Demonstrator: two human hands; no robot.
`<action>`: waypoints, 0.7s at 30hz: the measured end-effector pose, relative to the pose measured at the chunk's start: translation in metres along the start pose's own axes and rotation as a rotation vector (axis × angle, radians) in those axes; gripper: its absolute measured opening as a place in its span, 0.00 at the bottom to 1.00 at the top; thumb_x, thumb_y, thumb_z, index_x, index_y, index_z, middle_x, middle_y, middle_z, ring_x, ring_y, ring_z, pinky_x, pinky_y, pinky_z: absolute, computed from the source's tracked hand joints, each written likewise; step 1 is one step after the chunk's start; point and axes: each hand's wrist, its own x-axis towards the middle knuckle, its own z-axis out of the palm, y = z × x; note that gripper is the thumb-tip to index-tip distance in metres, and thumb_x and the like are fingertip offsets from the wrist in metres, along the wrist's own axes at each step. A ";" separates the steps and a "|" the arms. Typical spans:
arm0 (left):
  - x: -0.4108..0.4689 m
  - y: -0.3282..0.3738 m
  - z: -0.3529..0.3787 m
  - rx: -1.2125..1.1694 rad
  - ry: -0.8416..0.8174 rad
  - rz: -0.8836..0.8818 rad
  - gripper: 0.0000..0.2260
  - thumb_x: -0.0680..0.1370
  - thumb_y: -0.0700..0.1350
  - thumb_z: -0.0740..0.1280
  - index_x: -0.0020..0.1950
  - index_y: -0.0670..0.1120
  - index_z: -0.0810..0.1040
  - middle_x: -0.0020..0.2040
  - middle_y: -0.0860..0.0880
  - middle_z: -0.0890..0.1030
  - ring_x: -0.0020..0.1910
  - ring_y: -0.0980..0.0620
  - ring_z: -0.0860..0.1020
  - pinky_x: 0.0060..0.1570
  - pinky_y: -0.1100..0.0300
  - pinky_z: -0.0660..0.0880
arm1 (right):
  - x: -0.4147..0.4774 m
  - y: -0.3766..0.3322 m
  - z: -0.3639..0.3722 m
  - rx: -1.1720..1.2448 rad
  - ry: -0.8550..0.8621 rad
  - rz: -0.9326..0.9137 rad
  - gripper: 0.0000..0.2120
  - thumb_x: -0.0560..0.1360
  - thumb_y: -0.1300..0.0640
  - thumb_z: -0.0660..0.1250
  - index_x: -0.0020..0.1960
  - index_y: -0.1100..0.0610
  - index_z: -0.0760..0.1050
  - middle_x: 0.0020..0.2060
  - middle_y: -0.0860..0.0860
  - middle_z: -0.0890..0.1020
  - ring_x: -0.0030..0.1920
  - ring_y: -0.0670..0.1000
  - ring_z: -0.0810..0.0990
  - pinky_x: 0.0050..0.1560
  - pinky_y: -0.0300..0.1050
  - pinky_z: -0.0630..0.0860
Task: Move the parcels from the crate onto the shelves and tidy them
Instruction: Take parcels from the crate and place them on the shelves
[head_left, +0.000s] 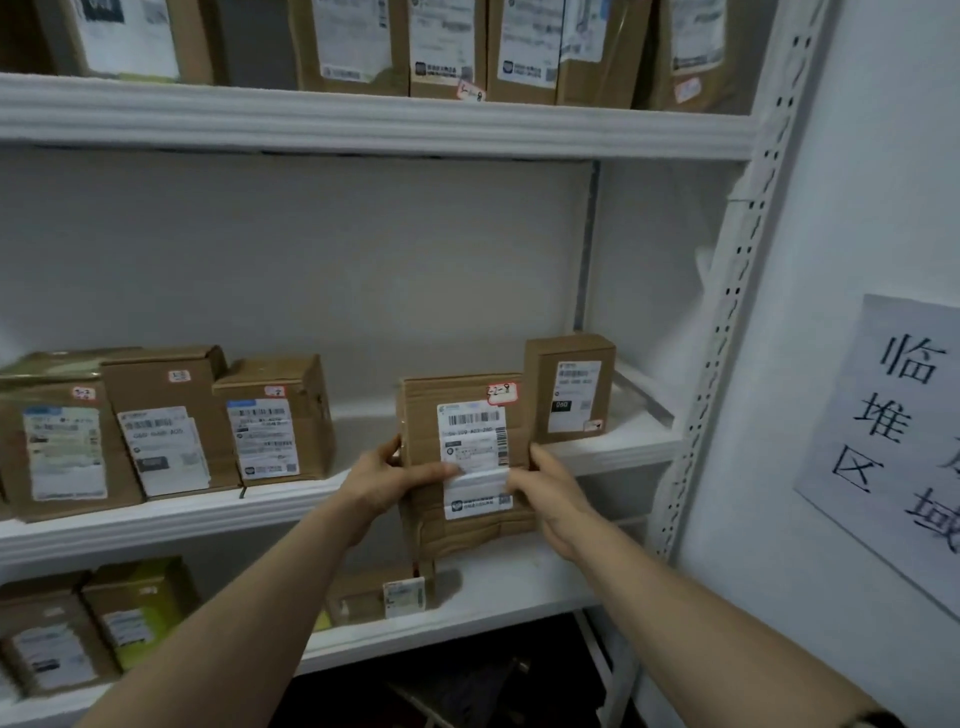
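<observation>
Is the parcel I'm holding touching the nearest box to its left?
Apart. The head view shows a stretch of bare shelf between the held parcel and that box.

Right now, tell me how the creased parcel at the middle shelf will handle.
The parcel probably holds its shape: it is cardboard, though wrinkled low down, so likely softer there. Taller than wide, it may tip if stood upright apart from the small box.

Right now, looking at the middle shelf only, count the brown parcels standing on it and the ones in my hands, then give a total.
Standing parcels: 4 in clear view
Held parcel, gripped by left hand and right hand: 1
Total: 5
</observation>
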 end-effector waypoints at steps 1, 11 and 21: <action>0.007 0.000 0.001 -0.003 0.008 0.000 0.31 0.62 0.50 0.80 0.64 0.49 0.75 0.53 0.51 0.81 0.49 0.55 0.80 0.44 0.65 0.75 | 0.007 -0.001 -0.003 -0.034 -0.020 -0.003 0.18 0.71 0.68 0.64 0.52 0.47 0.77 0.50 0.47 0.83 0.54 0.48 0.80 0.55 0.48 0.77; 0.096 0.017 0.003 -0.027 -0.007 0.072 0.37 0.53 0.48 0.79 0.61 0.48 0.73 0.55 0.45 0.81 0.53 0.46 0.79 0.51 0.54 0.75 | 0.076 -0.016 -0.007 -0.218 0.026 -0.072 0.22 0.71 0.66 0.66 0.60 0.47 0.74 0.52 0.47 0.81 0.55 0.48 0.78 0.58 0.48 0.75; 0.158 -0.005 0.007 0.025 -0.078 0.119 0.30 0.65 0.36 0.77 0.65 0.46 0.72 0.58 0.45 0.78 0.56 0.45 0.76 0.48 0.54 0.75 | 0.112 -0.008 -0.001 -0.188 0.053 -0.016 0.15 0.73 0.64 0.66 0.56 0.48 0.74 0.53 0.48 0.81 0.58 0.50 0.77 0.64 0.54 0.71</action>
